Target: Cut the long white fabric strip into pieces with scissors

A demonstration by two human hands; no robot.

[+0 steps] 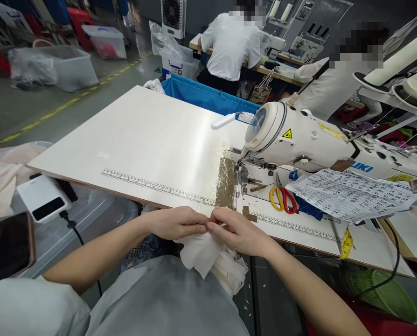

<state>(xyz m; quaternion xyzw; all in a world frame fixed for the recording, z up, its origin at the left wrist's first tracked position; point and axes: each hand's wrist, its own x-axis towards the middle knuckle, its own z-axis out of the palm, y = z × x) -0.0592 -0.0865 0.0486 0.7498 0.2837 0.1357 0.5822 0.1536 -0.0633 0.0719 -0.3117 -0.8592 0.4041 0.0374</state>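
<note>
1. White fabric (202,254) is pinched between the fingertips of the left hand (175,223) and the right hand (237,231), at the near edge of the table (142,135).
2. The fabric hangs down over the lap.
3. Scissors (281,196) are seen lying beside the sewing machine (299,140).

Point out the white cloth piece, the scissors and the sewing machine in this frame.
white cloth piece (199,254), head view, on the fold hanging below both hands.
scissors (281,198), head view, on the yellow and red handle loops.
sewing machine (309,140), head view, on the white arm of its body.
</note>
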